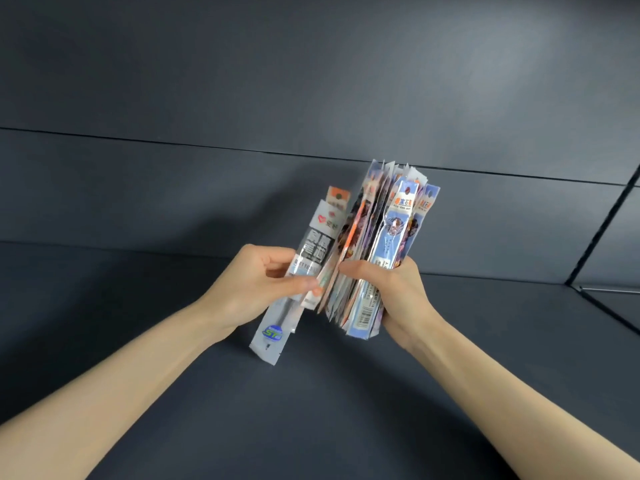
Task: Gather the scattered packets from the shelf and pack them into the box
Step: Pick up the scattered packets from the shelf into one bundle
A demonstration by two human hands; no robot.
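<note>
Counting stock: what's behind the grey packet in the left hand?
An orange-topped packet sticks up behind the grey packet, which, with the left hand, covers most of it.

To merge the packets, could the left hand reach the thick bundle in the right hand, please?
Probably yes: the left hand is right beside the thick bundle, with only the loose packets it grips lying between them.

Shelf floor (311, 410) lies open on every side; back wall (173, 188) rises behind the packets (377, 244).
</note>
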